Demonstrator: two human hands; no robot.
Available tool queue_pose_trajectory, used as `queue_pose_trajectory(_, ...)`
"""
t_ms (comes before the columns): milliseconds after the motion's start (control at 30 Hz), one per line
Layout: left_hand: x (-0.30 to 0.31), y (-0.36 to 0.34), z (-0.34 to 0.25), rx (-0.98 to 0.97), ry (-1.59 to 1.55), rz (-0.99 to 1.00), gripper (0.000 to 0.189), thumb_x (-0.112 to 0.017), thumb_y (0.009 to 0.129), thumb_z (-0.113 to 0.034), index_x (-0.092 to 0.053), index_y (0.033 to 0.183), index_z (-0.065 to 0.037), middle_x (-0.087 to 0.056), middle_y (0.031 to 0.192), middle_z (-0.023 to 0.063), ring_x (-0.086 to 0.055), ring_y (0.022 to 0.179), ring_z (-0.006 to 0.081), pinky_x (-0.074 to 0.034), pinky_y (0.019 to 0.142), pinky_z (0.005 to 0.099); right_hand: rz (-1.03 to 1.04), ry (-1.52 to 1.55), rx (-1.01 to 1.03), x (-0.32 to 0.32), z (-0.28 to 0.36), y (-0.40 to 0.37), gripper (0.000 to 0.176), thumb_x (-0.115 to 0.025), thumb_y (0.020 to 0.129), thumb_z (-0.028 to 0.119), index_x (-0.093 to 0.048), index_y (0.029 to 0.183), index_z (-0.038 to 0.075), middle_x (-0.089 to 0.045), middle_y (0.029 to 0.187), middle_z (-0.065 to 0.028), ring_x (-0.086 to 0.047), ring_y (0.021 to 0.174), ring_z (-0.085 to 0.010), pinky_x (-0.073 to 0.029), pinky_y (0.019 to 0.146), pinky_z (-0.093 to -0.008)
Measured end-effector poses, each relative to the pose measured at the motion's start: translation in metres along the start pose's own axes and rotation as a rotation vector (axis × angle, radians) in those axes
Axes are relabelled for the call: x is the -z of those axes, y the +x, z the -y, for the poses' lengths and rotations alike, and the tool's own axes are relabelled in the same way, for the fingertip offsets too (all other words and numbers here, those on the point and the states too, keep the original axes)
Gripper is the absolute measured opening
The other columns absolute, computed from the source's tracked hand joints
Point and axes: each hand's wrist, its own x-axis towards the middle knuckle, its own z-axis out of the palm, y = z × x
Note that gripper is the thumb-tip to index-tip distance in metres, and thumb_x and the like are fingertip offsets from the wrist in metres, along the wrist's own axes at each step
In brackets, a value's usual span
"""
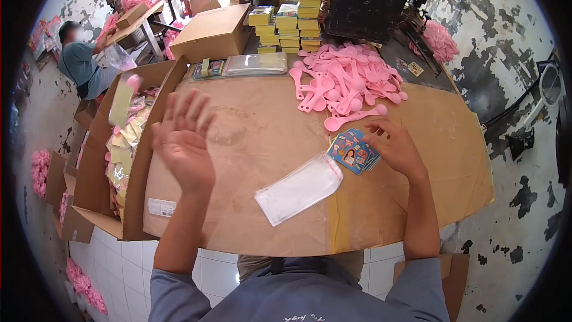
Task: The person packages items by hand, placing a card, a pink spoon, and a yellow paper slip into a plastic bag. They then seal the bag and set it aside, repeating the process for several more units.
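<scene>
My left hand is raised with its fingers spread and holds nothing, close to the right wall of a long cardboard box. Over that box, a blurred clear packet with a pale yellow card and a pink spoon end appears apart from my fingers. My right hand hovers with loosely bent fingers at the edge of a fanned stack of blue printed cards. Beside the cards lies a pile of clear plastic bags. One pink measuring spoon rests just beyond the right fingertips.
A heap of pink spoons covers the table's far side. Behind it rise stacks of yellow-edged cards, a closed carton and a black machine. More clear bags lie along the back. Another person sits at far left.
</scene>
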Motion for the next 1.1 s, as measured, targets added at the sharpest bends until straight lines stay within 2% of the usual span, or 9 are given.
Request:
queue_pose_trajectory(67,0.041,0.000,0.030,0.102,0.362,0.462,0.052,-0.043,0.107,-0.041,-0.052,0.145,-0.007,-0.062,0.133,0.0088,-0.062,0.113,0.0203,-0.051,0.091,0.0332,0.122,-0.016,0.016,-0.003,0.002,-0.001,0.032,-0.079,0.085,0.016,-0.071,0.114,0.003,-0.066,0.100,-0.0103,-0.064,0.090,-0.0246,-0.052,0.084,-0.0366)
queue_pose_trajectory(133,0.027,-0.022,0.044,0.202,0.899,0.711,0.039,-0.065,0.100,-0.030,-0.065,0.132,-0.008,-0.065,0.119,0.0071,-0.061,0.103,0.0179,-0.050,0.086,0.0337,0.184,-0.064,0.018,-0.006,0.004,-0.006,0.033,-0.080,0.084,0.016,-0.071,0.113,0.002,-0.065,0.098,-0.0102,-0.064,0.089,-0.0239,-0.052,0.083,-0.0366)
queue_pose_trajectory(200,0.020,-0.045,0.056,0.126,1.171,0.891,0.029,-0.078,0.090,-0.018,-0.074,0.117,-0.008,-0.066,0.106,0.0065,-0.061,0.096,0.0151,-0.050,0.083,0.0332,0.196,-0.057,-0.008,-0.009,0.003,-0.006,0.033,-0.081,0.082,0.015,-0.071,0.111,0.001,-0.065,0.095,-0.0095,-0.063,0.087,-0.0224,-0.052,0.081,-0.0358)
queue_pose_trajectory(300,0.023,-0.055,0.069,-0.300,1.335,1.059,0.026,-0.081,0.088,-0.020,-0.076,0.108,-0.004,-0.065,0.100,0.0073,-0.061,0.087,0.0145,-0.050,0.075,0.0308,0.169,0.013,-0.083,-0.013,-0.005,-0.003,0.030,-0.081,0.081,0.012,-0.072,0.107,0.000,-0.065,0.090,-0.0087,-0.063,0.084,-0.0213,-0.052,0.079,-0.0352)
queue_pose_trajectory(500,0.024,-0.056,0.071,0.212,1.103,0.887,0.022,-0.082,0.086,-0.019,-0.073,0.098,-0.003,-0.070,0.088,0.0067,-0.061,0.071,0.0138,-0.049,0.063,0.0293,0.102,0.037,-0.112,-0.012,-0.009,-0.002,0.025,-0.076,0.086,0.010,-0.071,0.106,-0.003,-0.071,0.092,-0.0116,-0.067,0.084,-0.0226,-0.053,0.079,-0.0360)
queue_pose_trajectory(600,0.023,-0.055,0.069,0.150,1.074,0.836,0.019,-0.080,0.088,-0.013,-0.073,0.102,-0.003,-0.070,0.081,0.0051,-0.060,0.066,0.0110,-0.048,0.060,0.0273,-0.002,0.043,-0.032,-0.011,0.006,-0.003,0.023,-0.073,0.088,0.009,-0.070,0.107,-0.003,-0.072,0.094,-0.0134,-0.068,0.084,-0.0230,-0.053,0.079,-0.0363)
queue_pose_trajectory(767,0.025,-0.052,0.066,0.168,1.046,0.903,0.013,-0.071,0.092,-0.004,-0.066,0.104,-0.001,-0.073,0.097,0.0071,-0.064,0.073,0.0125,-0.052,0.069,0.0273,0.251,0.491,0.216,-0.015,0.043,-0.015,0.019,-0.068,0.092,0.009,-0.069,0.109,0.000,-0.070,0.098,-0.0126,-0.067,0.086,-0.0242,-0.053,0.078,-0.0374)
queue_pose_trajectory(867,0.037,-0.046,0.079,0.327,0.694,0.801,0.015,-0.065,0.096,-0.002,-0.059,0.110,-0.001,-0.073,0.106,0.0132,-0.071,0.085,0.0176,-0.056,0.079,0.0299,0.461,0.166,0.354,-0.037,0.039,-0.015,0.017,-0.068,0.093,0.009,-0.068,0.109,0.001,-0.069,0.098,-0.0091,-0.066,0.085,-0.0199,-0.053,0.075,-0.0355)
queue_pose_trajectory(1100,0.020,-0.034,0.047,0.669,0.365,0.739,0.037,-0.062,0.100,-0.004,-0.044,0.132,-0.003,-0.073,0.109,0.0212,-0.075,0.096,0.0242,-0.060,0.087,0.0360,0.180,0.397,0.099,-0.043,0.036,-0.017,0.017,-0.068,0.094,0.004,-0.069,0.110,0.001,-0.069,0.099,-0.0049,-0.064,0.090,-0.0118,-0.053,0.078,-0.0306)
